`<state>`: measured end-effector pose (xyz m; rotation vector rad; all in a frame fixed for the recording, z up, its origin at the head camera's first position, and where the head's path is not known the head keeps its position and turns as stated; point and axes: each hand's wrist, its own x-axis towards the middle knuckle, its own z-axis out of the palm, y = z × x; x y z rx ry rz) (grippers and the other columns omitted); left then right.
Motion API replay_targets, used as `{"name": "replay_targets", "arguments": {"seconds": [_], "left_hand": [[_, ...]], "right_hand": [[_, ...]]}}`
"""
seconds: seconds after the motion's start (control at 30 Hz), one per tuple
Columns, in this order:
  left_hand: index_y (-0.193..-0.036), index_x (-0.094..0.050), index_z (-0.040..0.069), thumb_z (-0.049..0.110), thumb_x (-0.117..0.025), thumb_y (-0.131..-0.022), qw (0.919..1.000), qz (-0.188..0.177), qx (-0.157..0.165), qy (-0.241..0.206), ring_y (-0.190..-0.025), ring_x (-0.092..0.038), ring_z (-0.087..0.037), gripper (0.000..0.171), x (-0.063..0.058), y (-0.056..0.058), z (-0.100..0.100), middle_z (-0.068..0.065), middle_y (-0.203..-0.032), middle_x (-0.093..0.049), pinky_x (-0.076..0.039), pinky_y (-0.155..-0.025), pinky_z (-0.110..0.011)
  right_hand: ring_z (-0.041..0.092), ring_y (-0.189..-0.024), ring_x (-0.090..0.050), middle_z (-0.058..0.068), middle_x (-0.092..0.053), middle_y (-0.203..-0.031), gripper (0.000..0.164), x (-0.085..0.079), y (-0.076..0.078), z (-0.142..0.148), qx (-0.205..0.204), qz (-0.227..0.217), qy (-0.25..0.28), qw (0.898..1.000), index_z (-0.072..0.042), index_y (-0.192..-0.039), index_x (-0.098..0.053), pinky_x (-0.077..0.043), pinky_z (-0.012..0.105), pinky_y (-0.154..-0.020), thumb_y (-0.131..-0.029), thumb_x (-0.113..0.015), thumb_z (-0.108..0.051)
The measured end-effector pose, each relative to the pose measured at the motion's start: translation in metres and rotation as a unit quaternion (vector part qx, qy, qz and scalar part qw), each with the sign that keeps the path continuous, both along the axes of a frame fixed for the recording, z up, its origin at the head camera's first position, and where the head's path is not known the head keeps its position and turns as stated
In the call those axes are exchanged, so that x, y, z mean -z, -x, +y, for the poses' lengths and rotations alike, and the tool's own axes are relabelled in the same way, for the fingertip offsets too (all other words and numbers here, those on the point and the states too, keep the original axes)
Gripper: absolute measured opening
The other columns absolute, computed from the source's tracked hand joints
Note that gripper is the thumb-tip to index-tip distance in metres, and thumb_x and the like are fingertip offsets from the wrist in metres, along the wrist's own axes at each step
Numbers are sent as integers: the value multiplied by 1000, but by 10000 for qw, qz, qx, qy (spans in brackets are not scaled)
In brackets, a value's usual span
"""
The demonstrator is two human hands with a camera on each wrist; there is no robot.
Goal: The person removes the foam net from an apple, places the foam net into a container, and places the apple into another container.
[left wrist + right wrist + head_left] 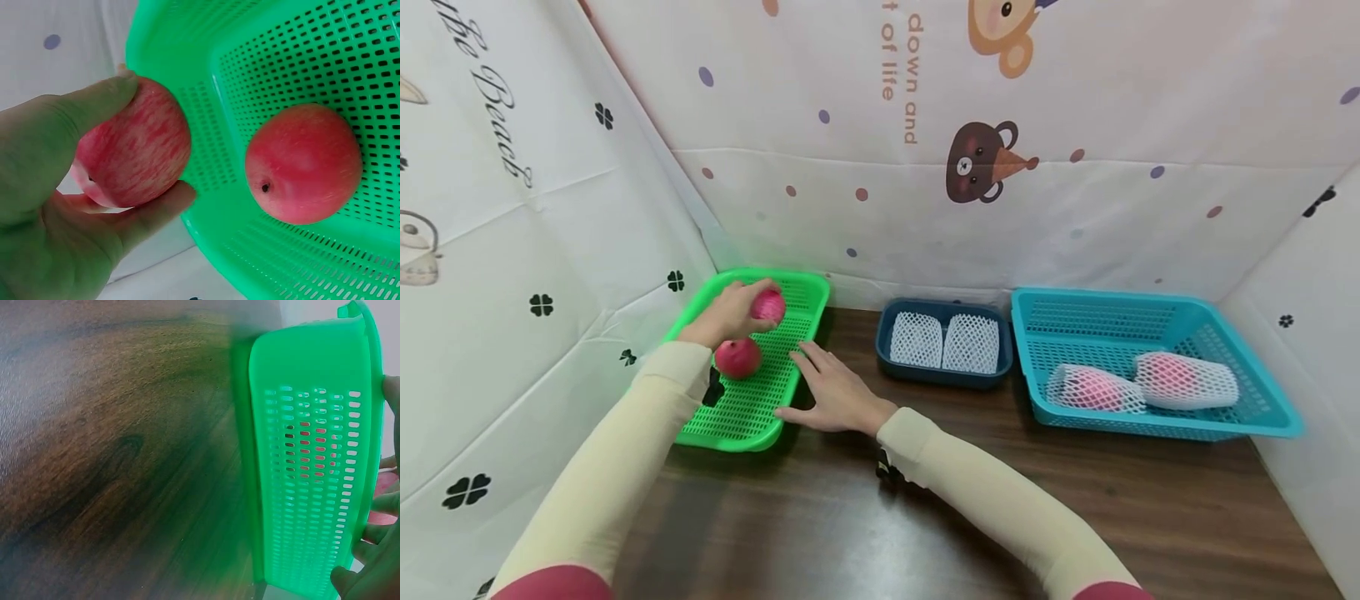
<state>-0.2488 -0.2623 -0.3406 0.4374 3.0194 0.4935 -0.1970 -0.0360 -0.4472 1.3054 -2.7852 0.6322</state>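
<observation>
My left hand (724,317) grips a red apple (769,307) above the far part of a green plastic basket (730,427). Seen from the left wrist, thumb and fingers curl round this streaked apple (140,150). A second red apple (305,165) lies on the basket's perforated floor, close to the left hand. My right hand (842,398) is spread at the basket's right side, fingertips at the rim. In the right wrist view, only the fingers of that hand (378,559) show along the rim; whether they all touch it I cannot tell.
A small dark blue tray (943,380) holds two white foam nets (916,340). Right of it, a teal basket (1090,307) contains two pinkish-red fruits in foam nets (1183,381). Printed cloth walls (850,225) enclose the back and sides of the brown wooden table (820,517).
</observation>
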Motion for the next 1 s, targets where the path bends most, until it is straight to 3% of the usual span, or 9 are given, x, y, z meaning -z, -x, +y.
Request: {"name": "replay_targets", "arguments": {"seconds": [0.3,0.53,0.73,1.0], "left_hand": [[-146,-53,7,14,-72,-95,10000,-46,58,9,-125,-43,-48,55,14,15,-5,-31,-136,-50,-51,-89,-60],[-151,-48,11,21,-62,-100,9985,-435,-320,-44,-115,-47,-47,54,25,24,-9,-37,-139,-35,-52,-83,-59],[-150,-46,7,21,-62,-101,9977,-483,-466,77,-111,-51,-51,53,39,22,-15,-42,-134,-37,-53,-79,-59],[-154,-36,10,29,-61,-102,9945,-626,-795,288,-99,-60,-55,61,52,28,-13,-43,-136,-32,-53,-75,-63]], "right_hand": [[20,-156,-16,8,-16,-170,98,-1,1,-2,-50,163,-77,9998,-9,-162,-26,-22,41,-124,-93,-51,-74],[21,-157,-14,9,-15,-171,97,-5,2,-2,-55,143,-93,9998,-11,-163,-24,-21,41,-124,-94,-52,-73],[21,-157,-14,9,-15,-171,97,-1,-1,-4,-108,137,-70,9998,-12,-163,-24,-21,42,-124,-94,-52,-73],[21,-157,-13,9,-13,-171,98,1,-1,-1,-38,157,-124,9998,-12,-164,-24,-22,41,-124,-94,-50,-74]]}}
